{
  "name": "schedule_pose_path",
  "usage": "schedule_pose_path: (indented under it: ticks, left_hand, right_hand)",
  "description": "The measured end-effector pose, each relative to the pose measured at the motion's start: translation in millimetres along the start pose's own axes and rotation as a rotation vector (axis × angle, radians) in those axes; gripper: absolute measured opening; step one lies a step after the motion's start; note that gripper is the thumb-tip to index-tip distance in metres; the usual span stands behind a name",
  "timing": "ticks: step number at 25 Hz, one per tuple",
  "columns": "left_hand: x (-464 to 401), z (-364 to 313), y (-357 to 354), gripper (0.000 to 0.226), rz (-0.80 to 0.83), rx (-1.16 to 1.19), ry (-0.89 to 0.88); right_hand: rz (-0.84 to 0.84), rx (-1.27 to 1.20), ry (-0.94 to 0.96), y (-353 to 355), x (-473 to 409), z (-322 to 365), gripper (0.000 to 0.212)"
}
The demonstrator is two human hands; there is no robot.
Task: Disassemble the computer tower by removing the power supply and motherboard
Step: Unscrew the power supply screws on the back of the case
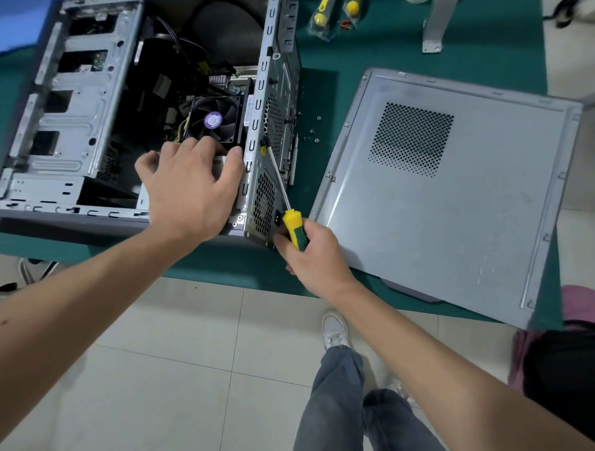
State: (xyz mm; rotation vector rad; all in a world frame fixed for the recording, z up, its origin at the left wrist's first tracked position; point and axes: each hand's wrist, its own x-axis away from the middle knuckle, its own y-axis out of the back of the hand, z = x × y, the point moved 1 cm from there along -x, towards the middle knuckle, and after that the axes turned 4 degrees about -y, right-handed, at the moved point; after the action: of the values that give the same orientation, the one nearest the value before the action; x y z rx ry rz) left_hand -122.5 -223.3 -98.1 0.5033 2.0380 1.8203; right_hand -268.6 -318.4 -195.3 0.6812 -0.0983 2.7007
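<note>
The open computer tower [74,116] lies on its side on the green table. Inside it a black CPU fan [214,120] with a purple label sits on the motherboard. My left hand [189,184] reaches into the case and its spread fingers curl over the grey power supply [220,167] in the near right corner. My right hand [310,256] grips the yellow and green handle of a screwdriver [294,227]. Its shaft runs up along the perforated rear panel [265,204], and the tip is at a point near the panel's upper edge.
The removed side panel [458,210] lies on the table to the right and overhangs the near edge. Several loose screws [313,131] lie between it and the case. Bagged screwdrivers [325,13] lie at the back. My legs stand on the tiled floor below.
</note>
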Motion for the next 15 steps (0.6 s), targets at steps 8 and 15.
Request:
schedule_pose_path:
  ticks: [8,15]
  left_hand:
    - [0,-2,2,0.051,0.004,-0.006,-0.002]
    - [1,-3,3,0.053,0.006,-0.018,0.006]
  right_hand:
    - [0.220,0.123,0.007,107,32,-16,0.029]
    - [0.166,-0.083,-0.066,134,40,-19,0.017]
